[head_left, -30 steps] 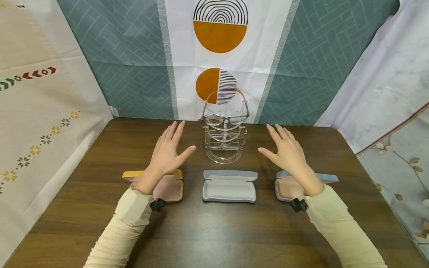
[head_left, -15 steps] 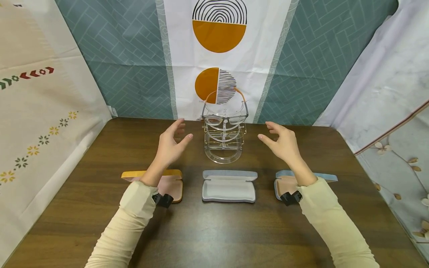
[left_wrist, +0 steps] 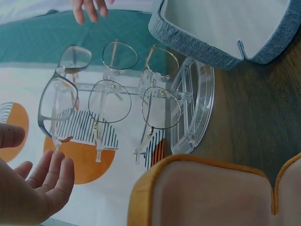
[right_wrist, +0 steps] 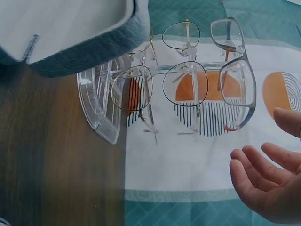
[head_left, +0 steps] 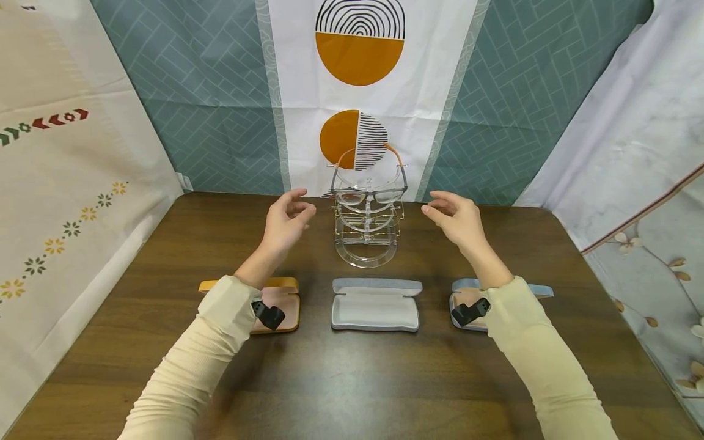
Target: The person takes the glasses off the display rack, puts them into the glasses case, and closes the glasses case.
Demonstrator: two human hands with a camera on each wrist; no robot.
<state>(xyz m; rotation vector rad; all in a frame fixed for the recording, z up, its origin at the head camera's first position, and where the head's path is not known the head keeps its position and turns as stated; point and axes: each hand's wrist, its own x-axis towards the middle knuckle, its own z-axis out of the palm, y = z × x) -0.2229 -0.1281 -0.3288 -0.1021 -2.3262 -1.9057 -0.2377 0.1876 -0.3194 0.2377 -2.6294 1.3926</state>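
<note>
A clear tiered display stand (head_left: pixel 365 261) stands upright at the table's back. On its top tier sits a pair of grey-framed glasses (head_left: pixel 371 196) with orange temple tips. Below are two thin-rimmed pairs, one with dark round rims (left_wrist: pixel 110 81) and one gold-toned (left_wrist: pixel 161 88). My left hand (head_left: pixel 283 223) hovers left of the stand, fingers loosely bent, thumb near the fingertips, holding nothing. On the stand's right, my right hand (head_left: pixel 461 220) hovers likewise, apart from the grey-framed glasses. Both wrist views show a gap between each hand and those glasses.
Three glasses cases lie with raised lids in a row nearer me: yellow with pink lining (head_left: pixel 287 302), blue-grey with pale lining (head_left: pixel 376 313), and light blue with peach lining (head_left: pixel 467 293). My forearms pass over the outer two. A patterned cloth (head_left: pixel 231 122) hangs behind the table.
Both hands have gone from spread, straight fingers to loosely bent ones, thumbs closer to fingertips. They have shifted slightly forward beside the stand. The glasses and cases have stayed put.
</note>
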